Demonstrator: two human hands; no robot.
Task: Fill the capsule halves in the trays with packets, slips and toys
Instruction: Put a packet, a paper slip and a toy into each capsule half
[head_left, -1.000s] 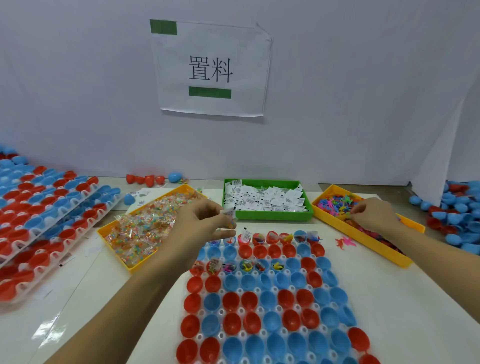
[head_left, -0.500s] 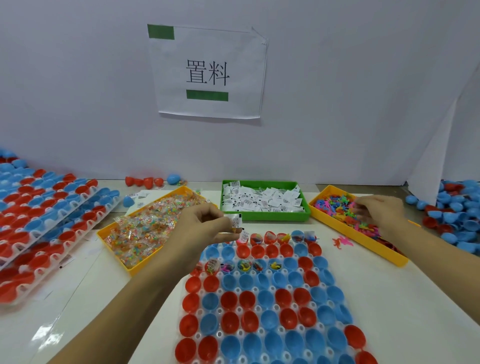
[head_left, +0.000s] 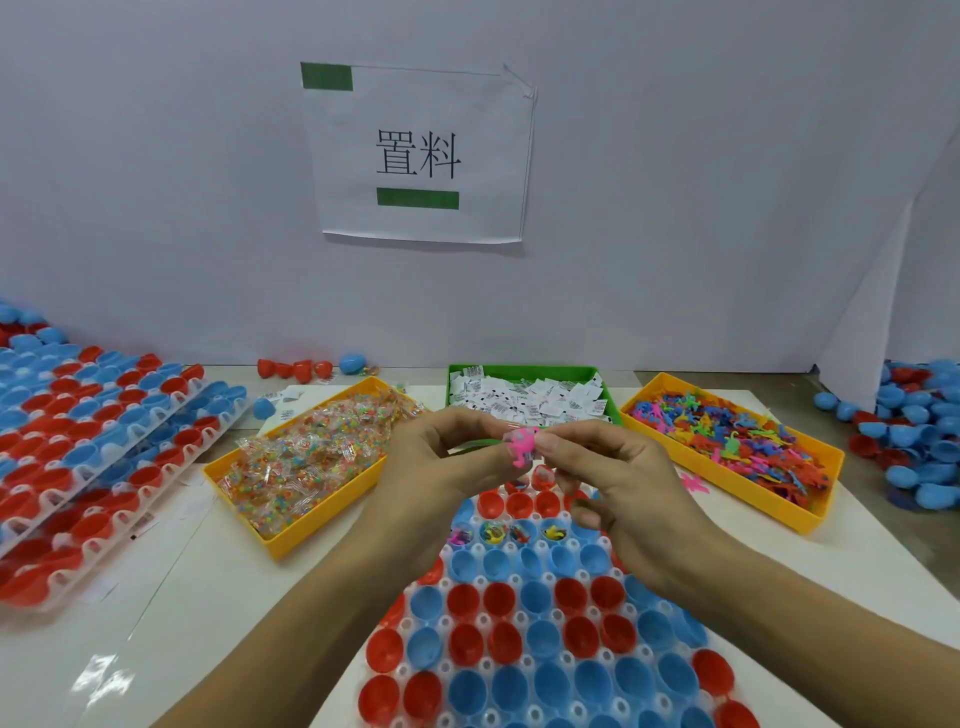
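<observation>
On the white desk (head_left: 130, 613), I pinch a pink toy (head_left: 521, 446) between left hand (head_left: 447, 462) and right hand (head_left: 618, 483), mid-frame; the unfilled capsule halves (head_left: 519, 561) lie directly below, toward me.

Your single head camera looks forward and down from the counter's (head_left: 779, 597) near edge, close above it, facing the wall along its far edge.
</observation>
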